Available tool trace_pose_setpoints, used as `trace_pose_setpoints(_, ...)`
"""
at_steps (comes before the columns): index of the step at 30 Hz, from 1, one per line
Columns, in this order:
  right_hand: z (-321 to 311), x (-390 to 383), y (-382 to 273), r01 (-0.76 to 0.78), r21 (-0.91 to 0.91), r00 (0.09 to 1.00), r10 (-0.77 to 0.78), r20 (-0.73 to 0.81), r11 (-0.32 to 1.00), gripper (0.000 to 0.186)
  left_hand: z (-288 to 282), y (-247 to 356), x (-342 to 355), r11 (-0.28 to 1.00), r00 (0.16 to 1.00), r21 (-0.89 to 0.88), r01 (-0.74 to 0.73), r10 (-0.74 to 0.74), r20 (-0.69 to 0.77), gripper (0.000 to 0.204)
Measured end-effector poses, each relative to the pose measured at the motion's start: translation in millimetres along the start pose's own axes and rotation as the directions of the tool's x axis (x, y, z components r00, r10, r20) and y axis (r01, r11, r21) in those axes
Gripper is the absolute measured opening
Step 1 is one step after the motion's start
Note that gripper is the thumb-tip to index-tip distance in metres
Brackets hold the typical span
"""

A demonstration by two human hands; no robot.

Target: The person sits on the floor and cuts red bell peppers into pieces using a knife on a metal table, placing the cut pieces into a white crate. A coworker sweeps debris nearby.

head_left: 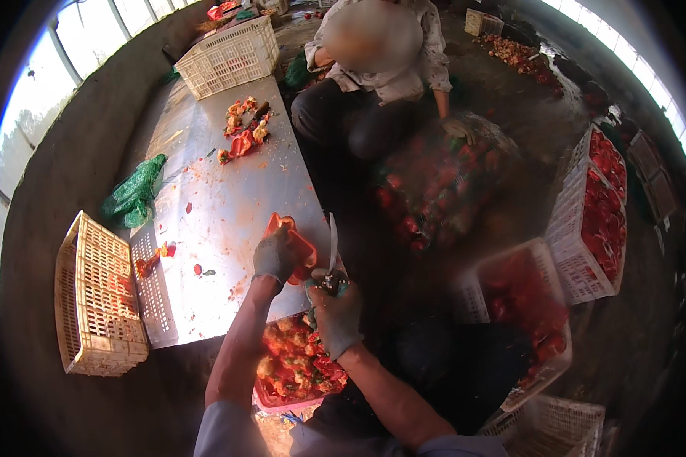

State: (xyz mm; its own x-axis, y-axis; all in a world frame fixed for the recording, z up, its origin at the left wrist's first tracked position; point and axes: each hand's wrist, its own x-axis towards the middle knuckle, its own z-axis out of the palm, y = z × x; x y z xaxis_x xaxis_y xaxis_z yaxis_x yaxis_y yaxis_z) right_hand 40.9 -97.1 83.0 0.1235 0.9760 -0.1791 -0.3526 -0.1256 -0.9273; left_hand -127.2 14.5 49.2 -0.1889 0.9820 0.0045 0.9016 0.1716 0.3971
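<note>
My gloved left hand (274, 257) is closed around a red pepper (303, 253) that is cut open, its hollow inside showing. Just to the right, my gloved right hand (338, 314) grips a knife (333, 242), with the curved blade pointing up and away from me. Dark matter with pale specks sits at that hand's thumb; whether it is the handle or pepper waste I cannot tell. Both hands are over the near right edge of a metal table (229, 194). Below them, a pink-red tub (265, 401) holds pepper cores and scraps (293, 362).
Pepper scraps (244, 135), a green mesh bag (135, 192) and a white crate (229, 57) lie on the table. Another crate (103, 297) leans at its left end. Crates of red peppers (604, 221) stand right. Across from me, a person (385, 84) sits by a netted pepper heap (442, 179).
</note>
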Motion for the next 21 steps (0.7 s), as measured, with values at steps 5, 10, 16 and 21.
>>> trace_pose_setpoints(5, -8, 2, -23, -0.213, 0.116, 0.977, 0.214, 0.004, 0.97, 0.019, 8, -30, -35, 0.98, 0.975, -0.018, -0.198, 0.195, -0.105, 0.042)
trace_pose_setpoints(10, -21, 7, -28, -0.328, 0.124, 0.944, 0.329, 0.006, 0.937, 0.017, 3, -48, -83, 0.948, 0.997, -0.319, -0.015, -0.012, -0.082, 0.051)
trace_pose_setpoints(16, -16, 20, -8, -0.259, -0.166, 0.964, 0.265, 0.016, 0.951, 0.019, -2, -53, -118, 0.857, 0.99, -0.511, 0.06, -0.117, -0.08, 0.053)
trace_pose_setpoints(21, -4, 38, 10, -0.112, -0.648, 0.98, 0.192, 0.054, 0.754, 0.053, -6, -34, -139, 0.802, 0.996, -0.591, 0.082, -0.093, 0.011, 0.051)
